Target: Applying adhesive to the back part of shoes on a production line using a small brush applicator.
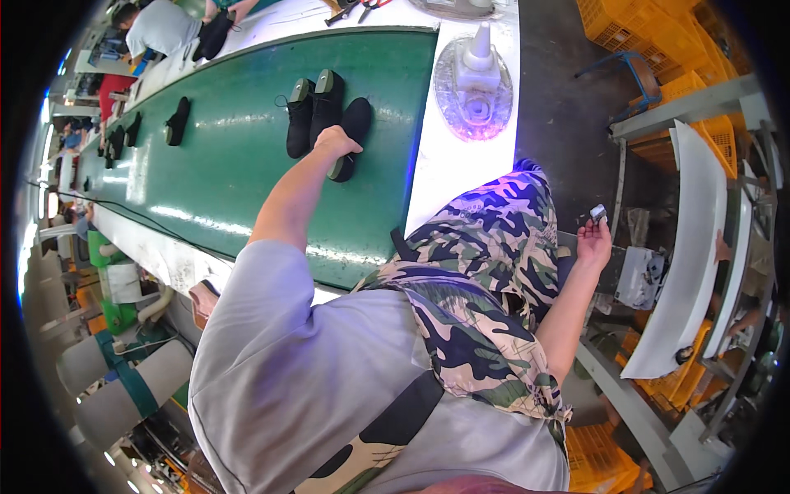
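My left hand (337,142) stretches out over the green conveyor belt (222,173), its fingers closed round the middle of a black shoe (357,118). Just to the left of it, two more black shoes, a lace-up shoe (299,123) and its neighbour (327,103), lie side by side with their heels away from me. Out to the right, away from the belt, my right hand (593,243) pinches a small silvery-white object (598,212) at the fingertips. It is too small for me to tell its kind.
A white bottle with a pointed nozzle (478,58) stands on an oval tray (448,99) at the belt's end. More black shoes (177,122) lie farther left. A co-worker (160,34) is across the belt. Yellow crates (634,37) and a metal rack (687,115) are at right.
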{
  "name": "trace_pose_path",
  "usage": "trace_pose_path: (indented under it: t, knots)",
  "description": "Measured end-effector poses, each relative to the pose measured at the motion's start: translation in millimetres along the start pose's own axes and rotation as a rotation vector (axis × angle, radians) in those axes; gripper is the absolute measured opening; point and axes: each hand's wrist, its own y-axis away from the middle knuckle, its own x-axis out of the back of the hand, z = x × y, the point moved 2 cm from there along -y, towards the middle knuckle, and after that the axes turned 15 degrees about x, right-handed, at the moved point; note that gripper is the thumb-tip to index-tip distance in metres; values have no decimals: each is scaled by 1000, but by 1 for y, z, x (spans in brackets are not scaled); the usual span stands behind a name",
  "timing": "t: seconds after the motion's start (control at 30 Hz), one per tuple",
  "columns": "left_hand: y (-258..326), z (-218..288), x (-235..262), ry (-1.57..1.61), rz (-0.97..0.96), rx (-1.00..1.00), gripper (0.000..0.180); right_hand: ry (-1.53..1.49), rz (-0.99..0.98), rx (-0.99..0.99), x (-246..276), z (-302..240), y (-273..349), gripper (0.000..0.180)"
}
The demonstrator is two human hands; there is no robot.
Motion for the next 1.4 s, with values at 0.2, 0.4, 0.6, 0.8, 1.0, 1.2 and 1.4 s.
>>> trace_pose_path:
  t: [0.2, 0.4, 0.6, 0.8, 1.0, 1.2, 1.4]
  knots:
    - [-38, 2, 2, 8, -172, -11, 63, 197, -81, 53, -92, -10, 30, 16]
    - [-54, -28, -35, 1219, -818, 72, 51, 432, -333, 109, -190, 28, 51, 13]
    - [70, 19, -5, 1874, -1084, -522, 53, 446, -806, 188, -300, 19, 112, 10]
    - [125, 43, 12, 1510, -262, -884, 62, 397, -964, 298, -347, 8, 147, 14]
    - [131, 35, 19, 1594, -541, -899, 37, 525, -923, 354, -340, 22, 135, 13]
    - [179, 56, 74, 941, 512, -1549, 39, 384, -931, 299, -338, 22, 135, 12]
    - [185, 59, 80, 852, 530, -1590, 44, 379, -981, 383, -336, 21, 144, 11]
